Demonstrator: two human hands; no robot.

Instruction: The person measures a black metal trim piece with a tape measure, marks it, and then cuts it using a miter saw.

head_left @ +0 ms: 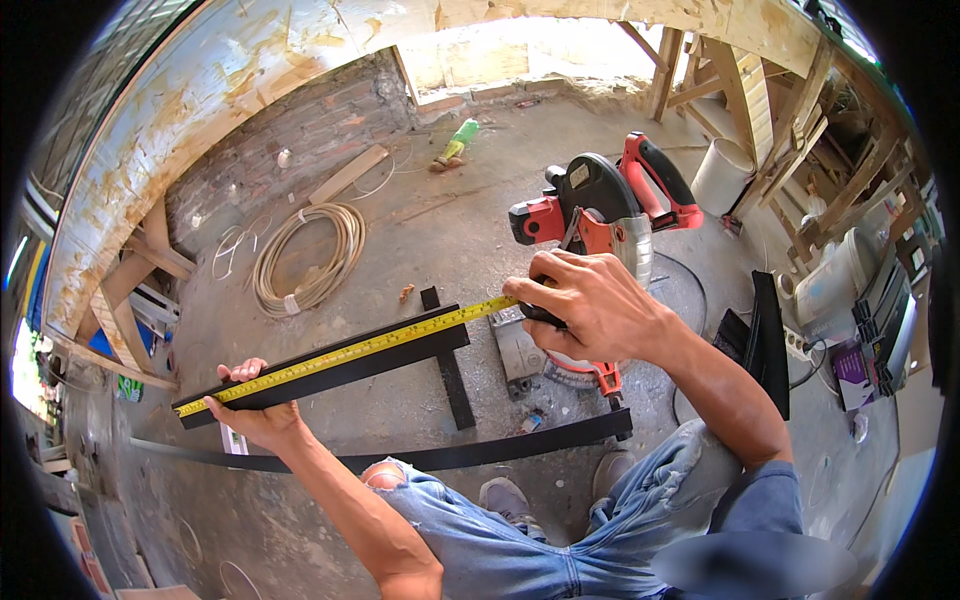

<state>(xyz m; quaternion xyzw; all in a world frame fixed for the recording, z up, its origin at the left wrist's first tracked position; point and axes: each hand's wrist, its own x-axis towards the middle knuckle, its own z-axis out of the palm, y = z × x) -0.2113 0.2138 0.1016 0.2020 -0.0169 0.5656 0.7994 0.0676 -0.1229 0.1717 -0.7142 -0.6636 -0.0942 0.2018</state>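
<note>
A black bar (330,383) lies slantwise before me, its left end in my left hand (262,420). That hand is closed round the bar, fingers on the far side and thumb on the near side, beside the end of the yellow tape blade (375,347). The blade runs out along the bar's upper face. At its other end, my right hand (600,305) grips the dark tape measure case (543,312), mostly hidden by the fingers, just past the bar's right end. Under that end crosses a short black strip (455,385). A red and black mitre saw (590,215) stands behind my right hand.
A long black strip (500,448) lies across the floor before my shoes. Coiled hose (350,250), a plank (348,173) and a green bottle (462,135) lie farther off. At right are black pieces (765,340), buckets (722,175) and a wooden frame (850,180).
</note>
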